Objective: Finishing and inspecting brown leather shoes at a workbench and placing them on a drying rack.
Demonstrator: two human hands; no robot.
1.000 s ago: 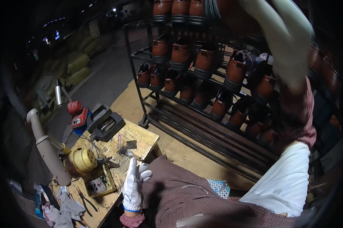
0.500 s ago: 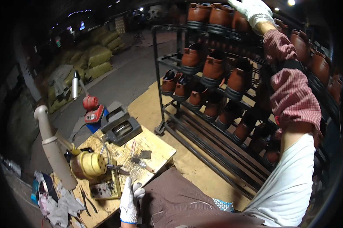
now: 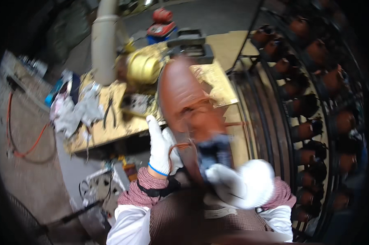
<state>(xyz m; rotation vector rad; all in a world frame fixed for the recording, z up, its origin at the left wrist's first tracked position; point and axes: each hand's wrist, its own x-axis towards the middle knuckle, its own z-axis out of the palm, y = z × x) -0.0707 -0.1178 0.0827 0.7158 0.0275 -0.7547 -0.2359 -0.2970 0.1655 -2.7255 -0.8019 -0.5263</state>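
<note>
A brown leather shoe (image 3: 180, 92), smeared by motion, is in front of me with its toe pointing away. Its dark lining shows at the opening, and loose brown laces (image 3: 180, 145) hang from both sides. My right hand (image 3: 246, 183), in a white glove and blurred, is closed on the heel end. Beside the shoe's left side is my left hand (image 3: 162, 145), also gloved, with the thumb stretched up and the fingers apart from it. Whether its fingertips touch the shoe cannot be made out.
A wooden bench (image 3: 127, 134) carries a yellow machine part (image 3: 143, 67), pliers (image 3: 109, 112), grey rags (image 3: 82, 108) and a dark metal block (image 3: 196, 53). A beige duct pipe (image 3: 104, 45) rises at its left. A black rack (image 3: 282, 139) full of brown footwear stands at right.
My right hand has come down from the top of the rack and now holds a shoe before me. The view has swung left toward the bench; my left hand is now beside the shoe.
</note>
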